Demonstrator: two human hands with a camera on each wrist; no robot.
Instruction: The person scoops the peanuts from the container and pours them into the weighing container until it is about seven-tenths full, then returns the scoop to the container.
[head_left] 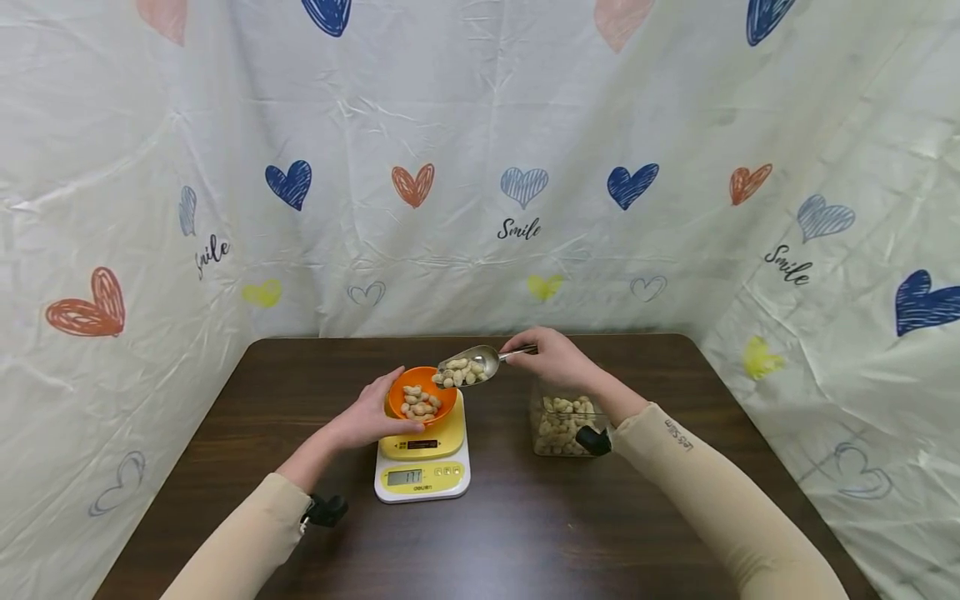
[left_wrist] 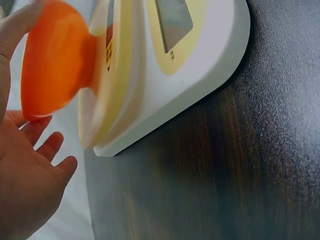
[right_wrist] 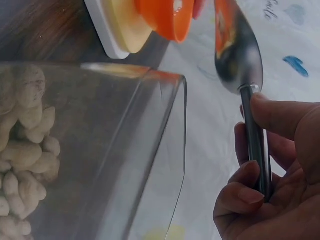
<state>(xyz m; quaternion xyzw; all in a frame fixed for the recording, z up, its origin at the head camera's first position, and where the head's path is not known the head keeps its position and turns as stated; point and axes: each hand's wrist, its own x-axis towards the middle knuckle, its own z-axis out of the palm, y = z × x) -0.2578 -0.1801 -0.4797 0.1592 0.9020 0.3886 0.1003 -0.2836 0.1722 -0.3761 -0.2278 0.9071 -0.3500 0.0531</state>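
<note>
An orange bowl (head_left: 452, 407) with several peanuts (head_left: 422, 403) in it stands on a yellow and white kitchen scale (head_left: 454, 477). My left hand (head_left: 373, 412) holds the bowl by its side, thumb at the near rim and fingertips at the far rim; in the left wrist view the other fingers of this hand (left_wrist: 30, 172) spread off the bowl. My right hand (head_left: 551, 360) grips the handle of a metal scoop (head_left: 487, 360). Peanuts (head_left: 459, 372) fill the scoop, whose tip is over the bowl's right rim. In the right wrist view the scoop's underside (right_wrist: 242, 57) shows.
A clear plastic container (head_left: 536, 417) of peanuts (head_left: 566, 429) stands right of the scale, below my right forearm. The scale's display (head_left: 405, 477) appears to read 171. All stand on a dark wooden table (head_left: 510, 533); a heart-printed white sheet (head_left: 465, 275) hangs behind.
</note>
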